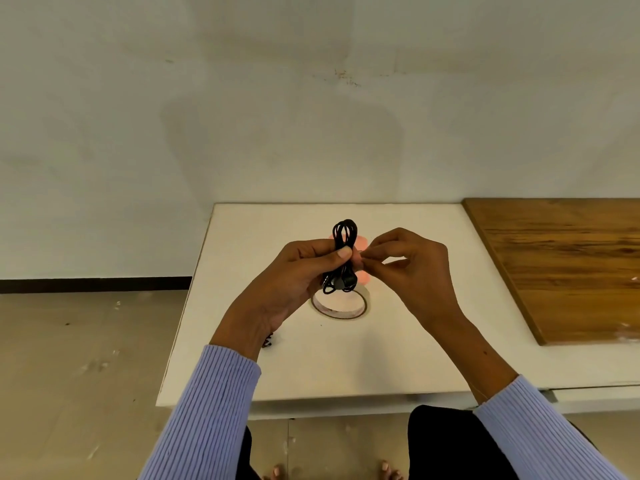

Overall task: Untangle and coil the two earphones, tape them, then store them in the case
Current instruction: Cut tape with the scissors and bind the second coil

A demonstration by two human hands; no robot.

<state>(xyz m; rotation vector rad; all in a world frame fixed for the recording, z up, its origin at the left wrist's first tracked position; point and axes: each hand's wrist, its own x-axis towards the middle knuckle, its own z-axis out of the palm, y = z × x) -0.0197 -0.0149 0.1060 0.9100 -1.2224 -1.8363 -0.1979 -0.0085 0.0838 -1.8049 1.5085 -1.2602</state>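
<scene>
Head view, step in hand: I judge that I am taping the first coiled earphone (343, 258); the black bundle stands upright above the table, in the air over the tape roll (338, 305).
Head view, left hand (294, 271): the fingers are curled round the middle of the coil and the thumb presses on it from the front, so the loops stay together.
Head view, right hand (408, 261): thumb and forefinger are pinched together just beside the coil; I think they hold a piece of clear tape, but it is too thin to see for sure.
How to do it well: I should keep the left thumb firm, lead the tape tight round the waist of the coil, and keep the earbuds at the bottom free from glue.
Around: a pink thing (362, 243) lies behind the hands, perhaps the case, mostly hidden; something dark (267, 340) lies under my left wrist, perhaps the second earphone.
In the way: only the roll lies under the hands on the white table (398, 358); the wooden board (571, 265) is well apart on the right.
</scene>
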